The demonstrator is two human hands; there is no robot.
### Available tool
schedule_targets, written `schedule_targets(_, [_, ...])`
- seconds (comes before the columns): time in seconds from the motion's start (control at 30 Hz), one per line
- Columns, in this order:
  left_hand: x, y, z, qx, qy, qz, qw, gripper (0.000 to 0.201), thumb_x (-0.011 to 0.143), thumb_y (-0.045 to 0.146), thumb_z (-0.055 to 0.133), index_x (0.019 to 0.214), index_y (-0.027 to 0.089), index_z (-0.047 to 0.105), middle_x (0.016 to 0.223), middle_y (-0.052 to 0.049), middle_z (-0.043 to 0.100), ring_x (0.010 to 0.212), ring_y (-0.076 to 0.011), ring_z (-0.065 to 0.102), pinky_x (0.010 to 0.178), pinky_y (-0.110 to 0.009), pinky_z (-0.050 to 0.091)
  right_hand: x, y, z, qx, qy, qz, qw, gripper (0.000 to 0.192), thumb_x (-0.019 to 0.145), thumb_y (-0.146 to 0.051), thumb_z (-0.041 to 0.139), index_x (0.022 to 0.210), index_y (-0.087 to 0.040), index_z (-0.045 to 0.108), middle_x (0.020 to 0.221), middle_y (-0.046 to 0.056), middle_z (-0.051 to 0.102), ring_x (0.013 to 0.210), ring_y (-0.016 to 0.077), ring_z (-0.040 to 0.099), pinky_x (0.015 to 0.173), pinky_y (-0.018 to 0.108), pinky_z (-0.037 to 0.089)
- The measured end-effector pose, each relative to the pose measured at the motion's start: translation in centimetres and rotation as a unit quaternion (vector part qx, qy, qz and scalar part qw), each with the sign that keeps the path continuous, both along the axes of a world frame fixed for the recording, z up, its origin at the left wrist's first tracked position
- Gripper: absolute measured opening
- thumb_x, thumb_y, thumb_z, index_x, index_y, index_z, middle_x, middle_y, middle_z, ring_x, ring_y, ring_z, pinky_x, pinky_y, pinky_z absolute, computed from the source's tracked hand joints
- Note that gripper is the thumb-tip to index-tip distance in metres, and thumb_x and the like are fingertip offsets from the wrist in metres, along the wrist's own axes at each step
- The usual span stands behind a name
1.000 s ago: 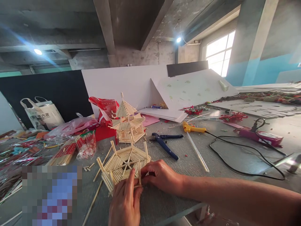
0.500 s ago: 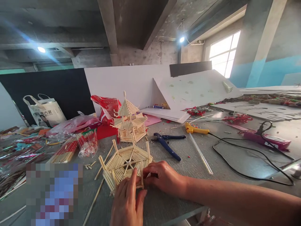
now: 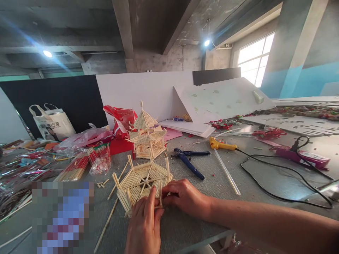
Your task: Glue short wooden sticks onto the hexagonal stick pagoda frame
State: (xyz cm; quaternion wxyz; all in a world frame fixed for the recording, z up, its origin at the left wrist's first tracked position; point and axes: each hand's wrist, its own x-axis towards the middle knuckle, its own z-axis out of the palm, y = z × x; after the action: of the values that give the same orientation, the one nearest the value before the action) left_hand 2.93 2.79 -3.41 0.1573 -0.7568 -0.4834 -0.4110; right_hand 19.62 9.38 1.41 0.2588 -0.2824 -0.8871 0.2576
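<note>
A flat hexagonal roof piece made of bamboo sticks [image 3: 141, 181] lies on the grey table near me. My left hand [image 3: 144, 225] presses its near edge, index finger stretched up against an upright stick. My right hand [image 3: 185, 197] pinches the same near edge from the right. Just behind stands a small two-tier stick pagoda [image 3: 146, 132].
Blue pliers [image 3: 188, 161], a yellow glue gun [image 3: 221, 144] with a glue stick and a black cable [image 3: 278, 183] lie to the right. Packets of chopsticks [image 3: 79, 165], plastic bags and a red bag [image 3: 122, 120] crowd the left. White foam boards [image 3: 219, 98] lean behind.
Both hands stay on the roof piece's near edge with only slight finger shifts. The camera view has drifted a little.
</note>
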Motion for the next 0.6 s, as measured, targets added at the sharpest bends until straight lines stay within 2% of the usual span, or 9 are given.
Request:
schedule_targets(0.33, [-0.13, 0.36, -0.09, -0.011, 0.009, 0.002, 1.000, 0.040, 0.091, 0.025, 0.039, 0.129, 0.015, 0.036, 0.084, -0.006, 0.067, 0.076, -0.0169, 0.065, 0.066, -0.027, 0.054, -0.05, -0.03, -0.18, -0.014, 0.017, -0.003, 1.000, 0.015, 0.076, -0.013, 0.056, 0.084, -0.020, 0.067, 0.070, -0.004, 0.062, 0.066, 0.0079, 0.054, 0.062, 0.015, 0.036])
schedule_targets(0.47, [-0.18, 0.44, -0.15, -0.014, 0.007, -0.002, 1.000, 0.039, 0.091, 0.023, 0.039, 0.128, 0.013, 0.037, 0.084, -0.006, 0.068, 0.076, -0.0165, 0.065, 0.067, -0.027, 0.055, -0.07, -0.09, -0.25, -0.003, -0.002, -0.018, 1.000, 0.013, 0.076, -0.015, 0.056, 0.082, -0.019, 0.066, 0.074, -0.002, 0.063, 0.070, 0.0097, 0.055, 0.065, 0.016, 0.038])
schedule_targets(0.6, [-0.27, -0.12, -0.02, -0.002, 0.020, 0.009, 1.000, 0.043, 0.090, 0.024, 0.041, 0.131, 0.015, 0.033, 0.095, -0.007, 0.069, 0.085, -0.0185, 0.066, 0.070, -0.029, 0.056, 0.01, -0.29, 0.07, 0.000, -0.025, -0.034, 0.999, 0.013, 0.075, -0.018, 0.057, 0.084, -0.018, 0.066, 0.077, 0.000, 0.063, 0.068, 0.0104, 0.055, 0.063, 0.018, 0.039])
